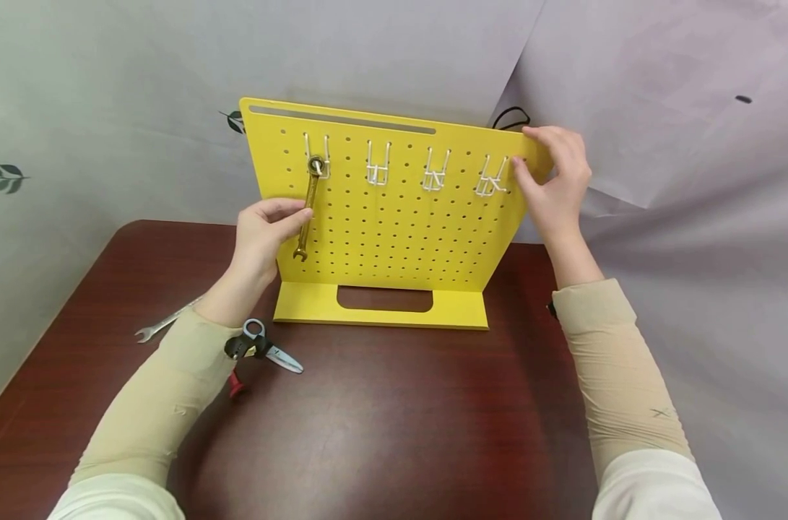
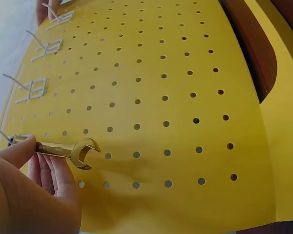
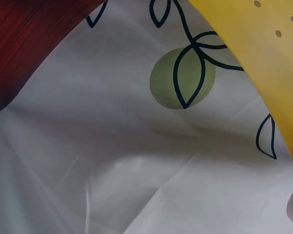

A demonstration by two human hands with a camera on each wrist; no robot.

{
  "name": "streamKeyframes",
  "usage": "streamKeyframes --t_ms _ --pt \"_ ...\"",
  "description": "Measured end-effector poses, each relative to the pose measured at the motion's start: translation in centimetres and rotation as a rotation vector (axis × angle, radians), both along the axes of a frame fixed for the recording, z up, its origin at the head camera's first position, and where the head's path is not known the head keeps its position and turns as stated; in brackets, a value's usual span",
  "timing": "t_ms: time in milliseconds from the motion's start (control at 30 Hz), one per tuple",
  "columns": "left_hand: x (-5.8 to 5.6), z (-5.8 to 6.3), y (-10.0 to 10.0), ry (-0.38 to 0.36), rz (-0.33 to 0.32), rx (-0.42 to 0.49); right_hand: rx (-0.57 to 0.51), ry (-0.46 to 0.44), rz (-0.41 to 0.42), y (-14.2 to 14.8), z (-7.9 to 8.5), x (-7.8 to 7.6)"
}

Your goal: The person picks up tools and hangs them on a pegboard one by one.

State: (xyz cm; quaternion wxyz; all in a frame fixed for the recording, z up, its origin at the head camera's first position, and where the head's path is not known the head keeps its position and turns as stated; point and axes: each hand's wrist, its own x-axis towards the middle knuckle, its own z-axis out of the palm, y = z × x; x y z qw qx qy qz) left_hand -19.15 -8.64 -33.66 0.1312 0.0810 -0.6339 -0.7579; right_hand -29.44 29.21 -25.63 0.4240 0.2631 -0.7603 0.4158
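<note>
Pinching a brass-coloured wrench [image 1: 310, 198] by its shaft with the left hand [image 1: 263, 235], left of centre in the head view, thumb in front and fingers behind. Up at the ring end, right at the leftmost hook [image 1: 326, 146], with white wire showing in the ring; at the lower end, pointed down across a yellow pegboard [image 1: 465, 137]. Holding the pegboard's upper right corner in the right hand [image 1: 559, 173], thumb on the front face, fingers over the edge.

Along the upper half, in a row to the right, three more white hooks [image 1: 377, 175], each set apart from the next by perforated board. Tilted slightly down toward the right along the top edge; near mid-frame at the foot, a flat base [image 1: 459, 307] with a wide cutout. From its front edge to the bottom of the frame, a broad stretch of glossy red-brown table [image 1: 400, 404], rounded at the far left corner.

Lying lower left, near the left sleeve [image 1: 172, 368]: scissors [image 1: 283, 357], a silver wrench [image 1: 172, 316] and a partly hidden red thing [image 1: 235, 384]. Behind and down the right side, pale creased cloth [image 1: 367, 50], printed with leaves.
</note>
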Motion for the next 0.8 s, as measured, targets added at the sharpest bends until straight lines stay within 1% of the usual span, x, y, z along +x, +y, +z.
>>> streamKeyframes --t_ms 167,367,533,800 --pt "-0.36 -0.19 0.10 -0.008 0.021 -0.022 -0.001 0.002 0.000 0.12 -0.19 -0.21" --pt "-0.53 -0.27 0.29 -0.012 0.050 -0.087 -0.008 0.010 0.005 -0.04 -0.16 -0.08" --pt "-0.59 -0.42 0.48 0.007 0.066 -0.142 -0.013 0.016 0.010 -0.25 0.00 0.26" --pt "-0.75 -0.74 0.49 0.047 0.064 -0.177 -0.012 0.025 0.013 -0.06 -0.30 -0.19"
